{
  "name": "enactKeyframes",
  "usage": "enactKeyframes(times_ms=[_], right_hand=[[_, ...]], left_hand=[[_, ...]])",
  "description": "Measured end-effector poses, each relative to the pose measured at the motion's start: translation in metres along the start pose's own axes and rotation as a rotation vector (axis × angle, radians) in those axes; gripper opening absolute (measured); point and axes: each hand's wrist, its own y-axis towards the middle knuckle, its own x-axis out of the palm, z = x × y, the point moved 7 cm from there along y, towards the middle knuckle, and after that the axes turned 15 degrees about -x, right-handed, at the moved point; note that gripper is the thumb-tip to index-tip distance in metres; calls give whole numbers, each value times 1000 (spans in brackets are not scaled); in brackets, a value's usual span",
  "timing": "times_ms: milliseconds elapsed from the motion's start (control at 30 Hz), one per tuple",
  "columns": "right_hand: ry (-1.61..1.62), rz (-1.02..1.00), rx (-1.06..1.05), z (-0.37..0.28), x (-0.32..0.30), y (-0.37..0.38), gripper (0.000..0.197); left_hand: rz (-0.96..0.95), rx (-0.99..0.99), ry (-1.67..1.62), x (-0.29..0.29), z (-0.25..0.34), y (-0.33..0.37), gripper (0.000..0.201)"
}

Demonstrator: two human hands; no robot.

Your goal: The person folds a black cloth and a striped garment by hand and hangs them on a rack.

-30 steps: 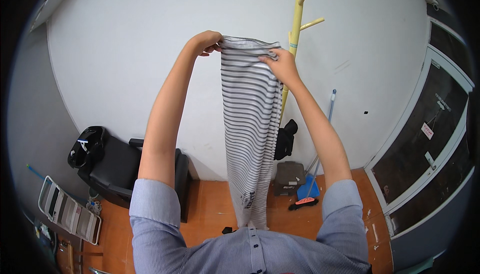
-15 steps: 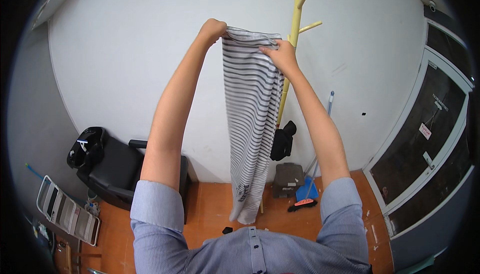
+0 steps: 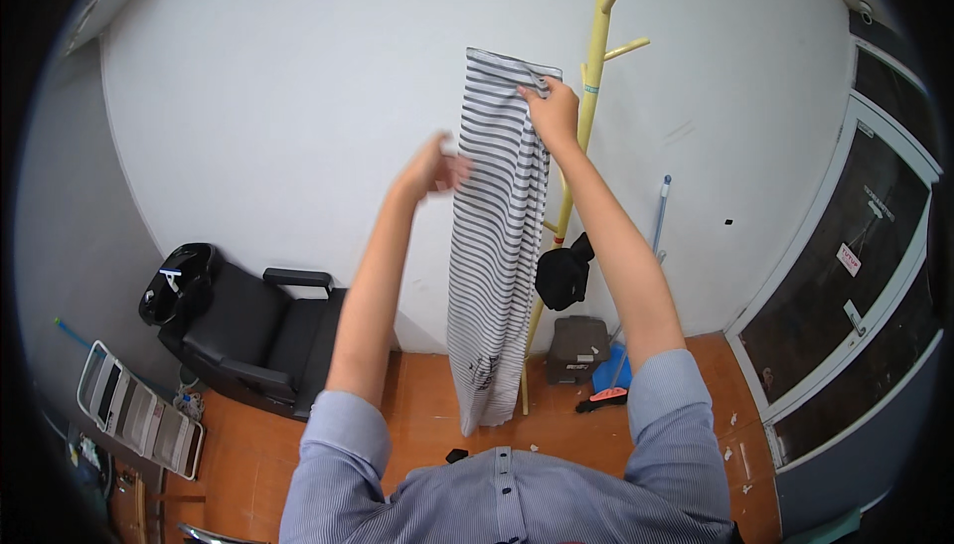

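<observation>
A long grey-and-white striped cloth [image 3: 489,206] hangs in front of me, folded lengthwise, with a dark print close to its lower end. My right hand [image 3: 555,112] pinches its upper right corner between thumb and fingers. Beside the cloth's left edge, below the top, my left hand [image 3: 437,168] is held with its fingers apart and slightly blurred. Nothing shows in that hand; whether its fingertips brush the fabric I cannot tell.
Behind the cloth stands a yellow coat stand [image 3: 596,57] with a black cap [image 3: 563,278] on it. Further right are a grey bin [image 3: 576,348], a blue dustpan [image 3: 610,369] and a glass door [image 3: 835,276]. Leftward sit a black wash chair [image 3: 253,320] and a folded step ladder [image 3: 139,415].
My left hand has let go of the cloth's upper left corner and moved down along its left side. The right hand keeps its hold; the cloth hangs flatter.
</observation>
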Motion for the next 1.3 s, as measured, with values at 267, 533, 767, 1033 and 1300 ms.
enactKeyframes(times_ms=[267,533,767,1033,1300], right_hand=[[78,-8,67,-6,51,-20,35],[357,249,226,-34,30,-27,25],[739,447,385,-3,-38,-24,32],[621,670,447,59,-232,-69,51],[634,802,695,187,-345,-245,43]], left_hand=[[-696,-618,-583,102,-310,6,128],[-230,-648,-1756,132,-396,13,127],[-8,-279,-1853,113,-434,57,108],[44,-7,-1648,11,-440,105,55],[-270,-26,-1508,-24,-367,134,45]])
